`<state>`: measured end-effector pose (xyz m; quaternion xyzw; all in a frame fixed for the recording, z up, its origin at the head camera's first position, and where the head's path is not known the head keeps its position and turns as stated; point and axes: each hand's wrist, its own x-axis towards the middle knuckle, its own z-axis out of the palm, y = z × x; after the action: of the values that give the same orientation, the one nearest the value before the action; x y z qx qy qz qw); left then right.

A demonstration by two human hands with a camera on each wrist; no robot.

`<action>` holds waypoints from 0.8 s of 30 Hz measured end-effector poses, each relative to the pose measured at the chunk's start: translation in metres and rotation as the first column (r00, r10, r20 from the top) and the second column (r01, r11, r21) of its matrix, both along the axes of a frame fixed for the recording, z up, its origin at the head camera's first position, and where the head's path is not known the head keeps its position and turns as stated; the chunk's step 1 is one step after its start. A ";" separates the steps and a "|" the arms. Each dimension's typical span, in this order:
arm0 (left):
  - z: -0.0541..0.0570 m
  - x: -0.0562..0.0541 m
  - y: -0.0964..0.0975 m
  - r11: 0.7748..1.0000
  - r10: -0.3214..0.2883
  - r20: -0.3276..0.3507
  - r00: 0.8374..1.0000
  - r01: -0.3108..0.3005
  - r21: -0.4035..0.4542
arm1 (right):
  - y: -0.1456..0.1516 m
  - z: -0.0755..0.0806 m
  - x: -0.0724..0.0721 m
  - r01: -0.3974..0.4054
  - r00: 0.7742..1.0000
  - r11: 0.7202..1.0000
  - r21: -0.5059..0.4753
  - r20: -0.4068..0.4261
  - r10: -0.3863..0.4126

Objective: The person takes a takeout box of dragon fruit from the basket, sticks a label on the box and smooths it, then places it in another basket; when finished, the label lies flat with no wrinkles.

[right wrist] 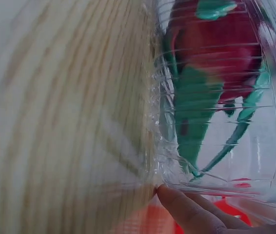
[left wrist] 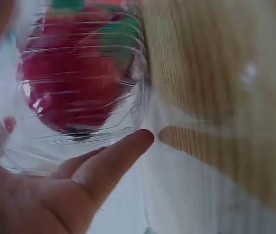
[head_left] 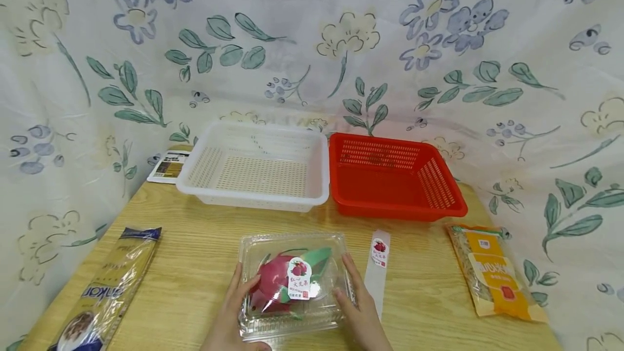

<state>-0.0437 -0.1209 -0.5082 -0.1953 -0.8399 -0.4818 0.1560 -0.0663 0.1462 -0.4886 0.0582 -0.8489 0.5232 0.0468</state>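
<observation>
A clear plastic clamshell box (head_left: 287, 330) is at the front middle of the wooden table, with a pink dragon fruit (head_left: 269, 286) with green leaf tips inside. Its lid bears a white sticker (head_left: 299, 286) with a dragon fruit picture. My left hand (head_left: 229, 316) holds the box by its left side, a finger reaching over the lid. On the opposite side my right hand (head_left: 362, 313) grips the box, thumb at the lid and fingers along the edge. In the right wrist view, fingertips (right wrist: 174, 197) sit right at the box's lower edge.
A pale strip with a sticker (head_left: 379, 252) lies right of the box. Behind stand a white basket (head_left: 253, 199) and a red basket (head_left: 400, 211). A long yellow packet (head_left: 114, 280) lies left, an orange-and-clear grain bag (head_left: 492, 270) right, a labelled packet (head_left: 168, 167) back left.
</observation>
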 end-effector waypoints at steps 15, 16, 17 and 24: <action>0.009 0.005 0.017 0.980 0.195 0.056 0.979 -0.197 0.023 | 0.004 0.002 -0.004 -0.001 1.000 1.000 -0.020 0.028 0.002; 0.011 0.007 0.018 0.979 0.191 0.110 0.975 -0.197 0.047 | 0.004 0.002 -0.005 -0.002 0.999 1.000 -0.022 0.034 0.003; 0.013 0.008 0.018 0.978 0.185 0.166 0.969 -0.198 0.069 | 0.003 0.002 -0.005 -0.006 0.999 1.000 -0.025 0.039 0.007; 0.021 0.012 0.020 0.963 0.115 0.356 0.927 -0.192 0.187 | 0.001 0.002 -0.003 -0.021 0.999 0.999 -0.035 0.045 0.022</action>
<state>-0.0317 -0.1009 -0.4874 -0.0236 -0.8087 -0.5841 0.0655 -0.0689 0.1476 -0.4866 0.0547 -0.8399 0.5394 0.0229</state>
